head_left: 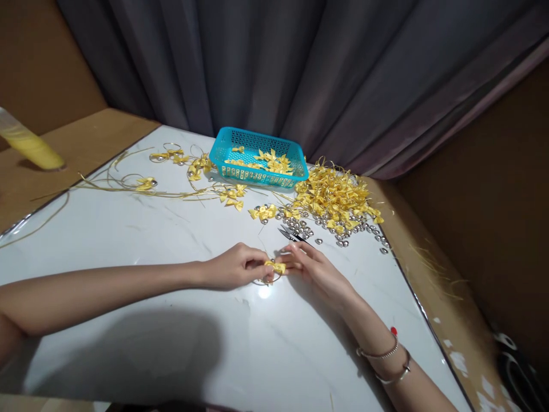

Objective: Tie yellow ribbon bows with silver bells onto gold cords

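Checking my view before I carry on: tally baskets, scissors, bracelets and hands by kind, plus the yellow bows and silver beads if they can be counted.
Turquoise basket: 1
Scissors: 1
Bracelets: 2
Hands, left hand and right hand: 2
Total: 6
Left out: yellow bows and silver beads, too heaped and overlapping to count.

Light from above leaves a small glare spot on the white table [274, 343] and a broad soft shadow at lower left. The curtain [257, 63] is dim; wide-angle distortion stretches the edges.
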`<state>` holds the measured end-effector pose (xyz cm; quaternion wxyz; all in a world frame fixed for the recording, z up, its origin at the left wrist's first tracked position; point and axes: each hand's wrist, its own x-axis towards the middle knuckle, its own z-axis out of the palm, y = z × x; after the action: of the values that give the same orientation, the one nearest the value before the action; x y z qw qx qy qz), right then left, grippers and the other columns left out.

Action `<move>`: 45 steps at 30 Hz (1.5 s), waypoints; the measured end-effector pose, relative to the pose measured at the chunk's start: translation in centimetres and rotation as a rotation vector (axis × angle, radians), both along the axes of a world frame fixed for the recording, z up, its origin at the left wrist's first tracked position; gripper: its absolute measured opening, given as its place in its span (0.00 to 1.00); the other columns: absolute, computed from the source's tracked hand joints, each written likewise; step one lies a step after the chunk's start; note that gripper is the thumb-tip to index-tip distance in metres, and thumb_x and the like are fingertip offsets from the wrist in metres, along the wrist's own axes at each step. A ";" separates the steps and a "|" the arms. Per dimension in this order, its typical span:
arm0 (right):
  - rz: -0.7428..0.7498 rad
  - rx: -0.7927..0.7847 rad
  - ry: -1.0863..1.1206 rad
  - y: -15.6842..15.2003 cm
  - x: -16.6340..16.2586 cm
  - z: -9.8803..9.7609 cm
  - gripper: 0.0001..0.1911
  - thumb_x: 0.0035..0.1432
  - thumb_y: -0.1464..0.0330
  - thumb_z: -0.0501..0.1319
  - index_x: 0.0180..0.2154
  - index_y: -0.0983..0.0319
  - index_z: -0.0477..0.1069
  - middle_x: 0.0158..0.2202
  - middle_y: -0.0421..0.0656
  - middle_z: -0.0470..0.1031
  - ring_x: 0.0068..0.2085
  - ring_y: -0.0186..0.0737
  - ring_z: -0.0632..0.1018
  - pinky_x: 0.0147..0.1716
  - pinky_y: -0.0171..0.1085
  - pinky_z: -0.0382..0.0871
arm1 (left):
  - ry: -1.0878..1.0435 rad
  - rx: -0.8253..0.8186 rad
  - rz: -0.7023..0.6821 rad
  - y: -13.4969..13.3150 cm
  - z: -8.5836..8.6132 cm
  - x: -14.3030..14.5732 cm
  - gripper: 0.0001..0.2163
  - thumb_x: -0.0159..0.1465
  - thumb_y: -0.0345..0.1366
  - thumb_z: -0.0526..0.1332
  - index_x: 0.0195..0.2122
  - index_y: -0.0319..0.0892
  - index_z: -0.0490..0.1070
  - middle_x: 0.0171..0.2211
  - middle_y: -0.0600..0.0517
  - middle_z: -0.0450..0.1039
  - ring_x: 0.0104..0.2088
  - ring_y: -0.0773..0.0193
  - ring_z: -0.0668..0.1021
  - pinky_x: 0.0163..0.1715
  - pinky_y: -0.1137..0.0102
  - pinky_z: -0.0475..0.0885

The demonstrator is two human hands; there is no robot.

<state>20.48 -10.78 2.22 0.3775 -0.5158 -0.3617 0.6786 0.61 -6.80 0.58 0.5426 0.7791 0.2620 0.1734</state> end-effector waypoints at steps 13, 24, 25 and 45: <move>-0.002 -0.083 0.309 4.7 -1.0 4.2 0.06 0.59 0.72 0.56 0.31 0.64 0.71 0.31 0.40 0.72 0.21 0.25 0.64 0.25 0.28 0.65 | -0.038 0.105 -0.102 -0.2 0.5 -0.2 0.10 0.61 0.33 0.55 0.31 0.37 0.76 0.27 0.51 0.75 0.21 0.74 0.66 0.23 0.77 0.61; 0.066 0.127 0.054 1.2 0.6 5.4 0.08 0.55 0.65 0.62 0.27 0.62 0.70 0.21 0.39 0.73 0.20 0.29 0.68 0.23 0.32 0.60 | -0.037 -0.175 0.015 0.1 0.5 0.1 0.12 0.62 0.37 0.55 0.31 0.36 0.75 0.27 0.50 0.74 0.27 0.70 0.71 0.30 0.75 0.65; 0.072 0.095 0.025 0.4 0.4 5.0 0.09 0.55 0.64 0.62 0.27 0.62 0.69 0.19 0.39 0.73 0.18 0.29 0.67 0.21 0.32 0.59 | -0.048 -0.181 0.016 0.1 0.5 0.1 0.12 0.62 0.38 0.55 0.30 0.36 0.74 0.26 0.51 0.73 0.26 0.71 0.70 0.29 0.75 0.64; 0.098 0.357 -0.617 -4.1 -3.8 0.3 0.14 0.62 0.62 0.50 0.33 0.62 0.69 0.29 0.46 0.77 0.29 0.41 0.76 0.30 0.37 0.66 | -0.111 -0.259 0.149 -0.6 1.2 0.3 0.16 0.62 0.41 0.55 0.23 0.36 0.71 0.25 0.52 0.70 0.29 0.68 0.69 0.32 0.73 0.64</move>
<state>16.64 -14.89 2.47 0.3019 -0.6044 -0.5958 0.4342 0.94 -7.39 1.76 0.6378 0.6701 0.3089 0.2208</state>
